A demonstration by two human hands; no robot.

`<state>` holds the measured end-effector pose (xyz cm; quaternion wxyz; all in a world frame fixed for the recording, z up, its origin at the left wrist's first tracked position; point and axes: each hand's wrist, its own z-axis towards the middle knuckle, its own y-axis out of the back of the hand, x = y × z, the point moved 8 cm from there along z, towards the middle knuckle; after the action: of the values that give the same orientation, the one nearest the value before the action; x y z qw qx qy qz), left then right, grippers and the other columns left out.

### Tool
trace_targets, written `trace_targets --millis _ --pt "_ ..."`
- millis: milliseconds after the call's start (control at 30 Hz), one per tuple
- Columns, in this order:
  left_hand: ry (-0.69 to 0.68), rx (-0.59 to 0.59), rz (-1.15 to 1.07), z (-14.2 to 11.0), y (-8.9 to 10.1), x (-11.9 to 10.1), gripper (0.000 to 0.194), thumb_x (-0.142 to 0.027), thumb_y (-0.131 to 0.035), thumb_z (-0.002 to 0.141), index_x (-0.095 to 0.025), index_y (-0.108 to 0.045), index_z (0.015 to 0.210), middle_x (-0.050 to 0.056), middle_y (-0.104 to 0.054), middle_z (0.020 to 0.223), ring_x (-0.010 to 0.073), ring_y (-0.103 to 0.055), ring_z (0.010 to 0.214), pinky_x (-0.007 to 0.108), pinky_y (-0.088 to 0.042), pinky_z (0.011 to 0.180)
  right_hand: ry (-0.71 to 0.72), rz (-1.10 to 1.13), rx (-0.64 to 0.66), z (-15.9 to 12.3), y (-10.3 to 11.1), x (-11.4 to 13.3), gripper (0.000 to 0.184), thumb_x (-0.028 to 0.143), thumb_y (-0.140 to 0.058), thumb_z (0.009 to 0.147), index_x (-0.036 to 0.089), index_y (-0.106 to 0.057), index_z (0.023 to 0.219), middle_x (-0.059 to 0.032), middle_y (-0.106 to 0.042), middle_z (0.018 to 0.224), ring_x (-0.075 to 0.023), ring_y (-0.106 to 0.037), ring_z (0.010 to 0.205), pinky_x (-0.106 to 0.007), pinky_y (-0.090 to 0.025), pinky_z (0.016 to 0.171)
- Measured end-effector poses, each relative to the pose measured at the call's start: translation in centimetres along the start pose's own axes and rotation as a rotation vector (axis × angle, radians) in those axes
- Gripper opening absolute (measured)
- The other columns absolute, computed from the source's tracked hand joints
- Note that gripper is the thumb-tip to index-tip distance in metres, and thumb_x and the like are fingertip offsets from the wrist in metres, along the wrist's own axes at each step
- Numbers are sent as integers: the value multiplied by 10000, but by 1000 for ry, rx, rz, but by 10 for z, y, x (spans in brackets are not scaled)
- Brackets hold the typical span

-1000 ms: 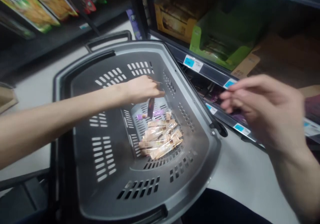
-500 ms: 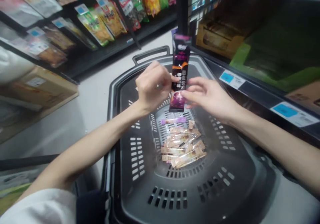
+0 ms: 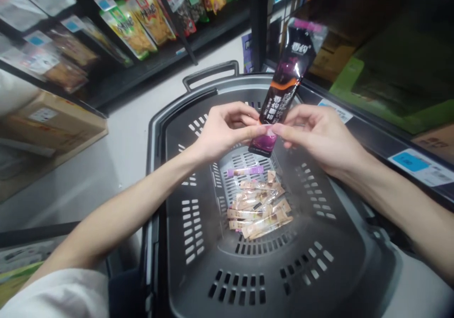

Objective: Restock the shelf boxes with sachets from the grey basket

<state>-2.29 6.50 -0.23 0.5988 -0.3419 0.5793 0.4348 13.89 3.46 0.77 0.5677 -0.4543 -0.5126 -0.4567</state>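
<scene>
A black and purple snack packet (image 3: 283,89), long and narrow with an orange band, is held above the basket, its top leaning to the right. My left hand (image 3: 230,126) pinches its lower left side, thumb across the front. At the lower right side, my right hand (image 3: 315,133) grips it too, the two thumb tips close together. Below, on the floor of the black shopping basket (image 3: 191,275), lie several slim tan sachets (image 3: 260,209). A purple sachet (image 3: 245,171) rests just beyond them.
Shelves with hanging snack bags (image 3: 127,32) stand at the upper left. A cardboard box (image 3: 53,129) is low on the left. On the right runs a shelf edge with price tags (image 3: 420,166). The basket's handle (image 3: 211,75) juts out at the far end.
The packet has tipped from nearly upright to leaning right and has come nearer. My left hand has turned from a raised fist to a pinch at its lower part.
</scene>
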Motion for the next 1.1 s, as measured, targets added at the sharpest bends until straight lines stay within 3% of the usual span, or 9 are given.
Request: trace_targets --millis 267,600,733,833,933,1000,1100 --pt "10 -31 -19 -2 0 2 433 -403 -943 644 -128 -690 863 35 -751 748 92 -682 582 162 -559 533 -10 -18 3 -2 4 -7 337 425 -918 711 163 -706 732 18 -614 637 -89 -545 540 -224 -429 497" --pt "-1 -12 -33 -3 -3 -2 397 -349 -952 635 -128 -694 841 31 -751 728 101 -685 596 182 -565 555 -156 124 37 -3 1 -16 310 395 -898 744 160 -711 821 2 -652 713 -92 -595 610 -205 -443 524" --pt "-12 20 12 -4 -6 -3 372 -332 -929 678 -131 -680 868 24 -734 707 99 -673 587 202 -561 583 -134 189 -13 -1 4 -11 274 375 -880 769 166 -710 822 -7 -669 760 -95 -615 642 -190 -458 510" --pt "-96 13 61 -5 -9 -10 387 -334 -903 716 -152 -662 956 24 -733 793 107 -693 690 225 -584 676 -171 241 -60 -1 6 -14 248 287 -880 758 160 -667 750 -5 -664 721 -84 -605 590 -181 -483 498" --pt "-219 44 158 -9 -17 -20 373 -344 -866 760 -177 -644 1010 46 -711 1016 117 -689 869 242 -581 793 -193 322 -76 -1 6 -14 149 179 -803 795 152 -667 742 -12 -675 708 -83 -632 574 -167 -534 518" --pt "-243 90 259 -11 -23 -21 466 -376 -892 720 -189 -634 1059 67 -674 1147 149 -672 979 263 -577 830 -193 346 -56 -1 3 -12 69 155 -757 823 143 -695 794 -30 -709 771 -83 -655 597 -163 -565 543" --pt "-238 142 343 -12 -26 -17 602 -392 -936 650 -188 -621 1120 89 -650 1224 179 -665 1029 292 -582 873 -210 320 -60 -2 3 -11 133 190 -786 824 155 -664 784 -40 -734 864 -84 -673 643 -174 -597 592"
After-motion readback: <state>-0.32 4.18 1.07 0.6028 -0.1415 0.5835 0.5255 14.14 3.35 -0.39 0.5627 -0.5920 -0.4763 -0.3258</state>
